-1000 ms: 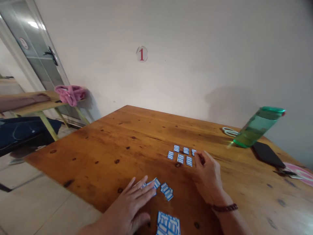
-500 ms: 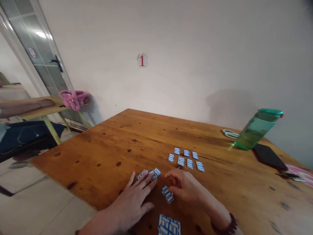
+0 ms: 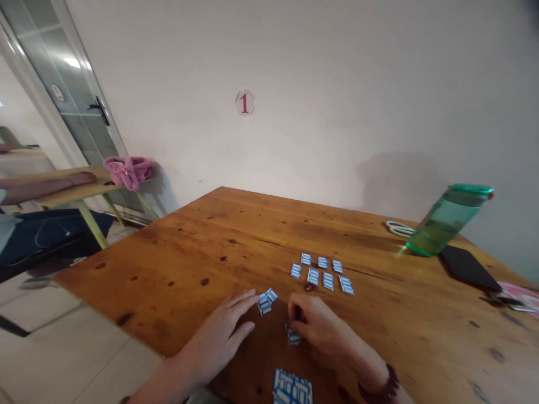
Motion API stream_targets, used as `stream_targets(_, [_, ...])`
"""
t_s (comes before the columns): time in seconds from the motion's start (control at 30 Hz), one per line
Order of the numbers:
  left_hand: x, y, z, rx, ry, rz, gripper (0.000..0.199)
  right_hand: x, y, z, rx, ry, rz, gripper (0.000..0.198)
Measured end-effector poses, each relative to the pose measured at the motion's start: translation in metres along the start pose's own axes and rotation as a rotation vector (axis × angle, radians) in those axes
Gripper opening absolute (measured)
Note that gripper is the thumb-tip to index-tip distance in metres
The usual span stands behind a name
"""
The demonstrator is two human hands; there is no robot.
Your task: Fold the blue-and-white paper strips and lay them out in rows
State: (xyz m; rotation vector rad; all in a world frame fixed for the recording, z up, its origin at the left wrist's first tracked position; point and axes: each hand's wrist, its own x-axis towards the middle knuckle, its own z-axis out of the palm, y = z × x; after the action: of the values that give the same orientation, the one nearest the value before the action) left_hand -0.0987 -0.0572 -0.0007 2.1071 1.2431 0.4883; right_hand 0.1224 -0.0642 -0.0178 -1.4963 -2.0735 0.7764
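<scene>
My left hand (image 3: 225, 325) rests low over the wooden table, fingers stretched out and thumb apart. Its fingertips are beside, perhaps touching, a small overlapping pile of flat white pieces with blue lines (image 3: 265, 303). To its right, my right hand (image 3: 314, 320) has curled fingers, with thumb and fingertips down on a few small blue-and-white pieces (image 3: 293, 336), partly hidden under it. Closer to me lies a larger blue-and-white patterned square (image 3: 293, 387), cut by the frame's lower edge. Beyond my right hand, several matching pieces (image 3: 313, 276) lie spaced in two rows.
At the right stand a green bottle (image 3: 448, 221), a white coiled cable (image 3: 399, 228), a dark flat case (image 3: 469, 268) and a pink-and-white item (image 3: 520, 297). Another person's arm (image 3: 54, 186) rests on a side table holding a pink cloth (image 3: 129, 171).
My left hand has drawn back left, uncovering part of the pile. My right hand has lowered and closed over the small pieces, which now sit closer together.
</scene>
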Motion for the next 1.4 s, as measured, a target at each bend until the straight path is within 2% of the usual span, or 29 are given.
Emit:
stream_targets(0.13, [0.011,0.009,0.004,-0.357,0.112,-0.013,0.040,0.009,0.004,0.003,0.356,0.096,0.073,0.007])
stream_targets(0.2, [0.020,0.014,0.010,-0.583,0.084,-0.027,0.044,0.012,0.002,0.001,0.514,0.144,0.102,0.005])
stream_targets(0.27, [0.030,0.019,0.018,-0.725,0.042,-0.052,0.048,0.013,-0.003,-0.002,0.618,0.201,0.112,0.011])
stream_targets(0.43, [0.051,0.031,0.035,-0.852,-0.136,-0.060,0.031,0.010,-0.015,-0.008,0.750,0.307,0.122,0.022])
stream_targets(0.53, [0.058,0.036,0.034,-0.878,-0.118,-0.085,0.022,0.008,-0.018,-0.010,0.757,0.329,0.118,0.021])
stream_targets(0.63, [0.061,0.034,0.029,-0.762,-0.121,-0.063,0.015,0.008,-0.017,-0.010,0.716,0.299,0.094,0.018])
stream_targets(0.77, [0.058,0.027,0.022,-0.425,-0.161,0.042,0.013,0.007,-0.012,-0.008,0.568,0.197,0.028,0.011])
stream_targets(0.87, [0.052,0.024,0.012,-0.206,-0.056,0.082,0.017,0.005,-0.011,-0.006,0.428,0.106,-0.003,0.009])
stream_targets(0.93, [0.048,0.022,0.002,-0.165,0.042,0.058,0.021,0.004,-0.012,-0.006,0.302,0.072,-0.003,0.009])
stream_targets(1.07, [0.036,0.013,-0.013,-0.147,0.190,0.016,0.024,0.001,-0.013,-0.005,0.047,0.215,0.004,0.013])
stream_targets(1.17, [0.028,0.005,-0.016,0.027,0.251,-0.002,0.022,0.001,-0.014,-0.003,-0.095,0.267,-0.044,0.018])
stream_targets(1.27, [0.024,0.003,-0.014,0.200,0.246,-0.034,0.021,0.002,-0.016,0.000,-0.198,0.235,-0.078,0.025])
stream_targets(1.4, [0.030,0.008,-0.007,0.320,0.165,-0.052,0.020,0.003,-0.018,0.005,-0.312,0.173,-0.089,0.032])
